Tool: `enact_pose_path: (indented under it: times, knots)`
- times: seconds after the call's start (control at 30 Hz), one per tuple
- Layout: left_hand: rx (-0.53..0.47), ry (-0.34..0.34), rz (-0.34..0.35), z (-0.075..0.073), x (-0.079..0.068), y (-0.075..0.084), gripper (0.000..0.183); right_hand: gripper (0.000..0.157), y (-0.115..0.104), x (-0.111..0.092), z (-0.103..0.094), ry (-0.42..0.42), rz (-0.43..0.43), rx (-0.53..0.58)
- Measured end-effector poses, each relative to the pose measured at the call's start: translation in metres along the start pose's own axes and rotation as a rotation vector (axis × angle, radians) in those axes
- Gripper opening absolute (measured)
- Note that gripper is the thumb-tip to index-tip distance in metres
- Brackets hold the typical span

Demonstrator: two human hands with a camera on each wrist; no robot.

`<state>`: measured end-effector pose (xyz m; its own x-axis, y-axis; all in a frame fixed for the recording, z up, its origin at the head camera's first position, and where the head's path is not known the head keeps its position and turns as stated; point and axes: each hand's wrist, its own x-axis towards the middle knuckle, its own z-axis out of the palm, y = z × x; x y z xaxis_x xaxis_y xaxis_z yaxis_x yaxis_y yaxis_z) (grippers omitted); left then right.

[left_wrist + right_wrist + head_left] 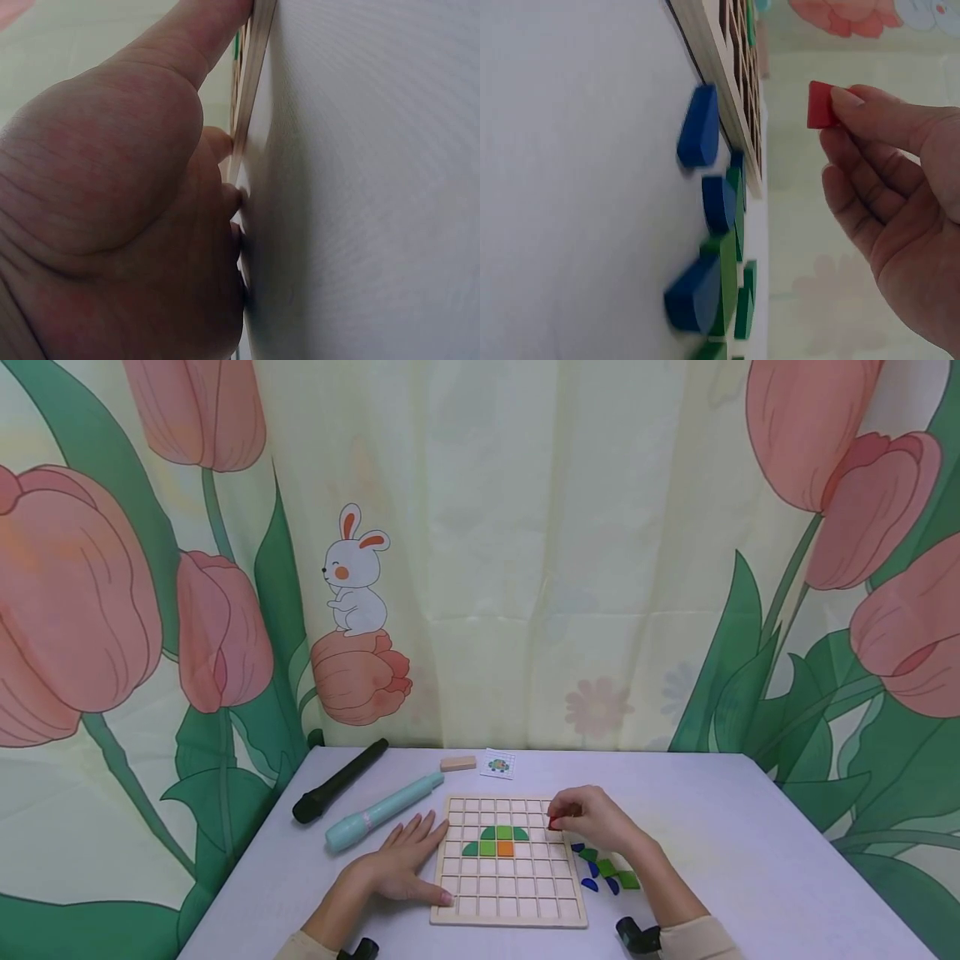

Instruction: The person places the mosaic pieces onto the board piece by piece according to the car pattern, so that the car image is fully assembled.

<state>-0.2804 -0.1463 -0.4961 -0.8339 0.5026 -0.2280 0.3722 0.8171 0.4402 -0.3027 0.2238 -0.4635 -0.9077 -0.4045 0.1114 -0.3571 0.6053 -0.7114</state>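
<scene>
My right hand (596, 820) pinches a small red block (820, 105) between thumb and fingers, over the upper right part of a wooden grid board (517, 908). Several tiles lie in the middle of the grid: light green squares (504, 832), darker green curved pieces (471, 849) and an orange square (506, 849). My left hand (397, 866) lies with fingers spread along the board's left edge, thumb on its lower left corner. In the left wrist view the palm (97, 157) stands beside the board's edge.
Right of the board lie loose blue pieces (699, 126) and green pieces (628, 880). A picture card (497, 764) and a wooden block (458, 763) stand behind the board. A teal cylinder (386, 811) and a black microphone-like object (341, 781) lie at the left.
</scene>
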Motion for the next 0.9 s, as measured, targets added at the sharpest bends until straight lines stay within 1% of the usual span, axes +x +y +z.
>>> enact_pose_path:
  times: [0.17,0.33,0.6,0.73,0.9]
  knots:
    - [0.002,0.001,0.003,0.0,0.0,-0.001,0.122,0.007,-0.007,0.004,0.011,-0.017,-0.058,0.01]
    - [-0.001,0.0,-0.002,-0.001,0.0,-0.001,0.123,0.008,-0.011,0.008,0.02,-0.043,-0.098,0.022]
    - [-0.001,-0.002,-0.013,-0.003,0.001,-0.001,0.123,0.007,-0.017,0.013,0.029,-0.106,-0.084,0.047]
    - [0.005,-0.004,-0.004,-0.002,0.001,-0.001,0.122,0.007,-0.019,0.014,0.032,-0.131,-0.081,0.025]
    - [0.003,0.001,-0.002,0.0,0.001,-0.001,0.122,0.012,-0.018,0.016,0.035,-0.159,-0.097,0.002]
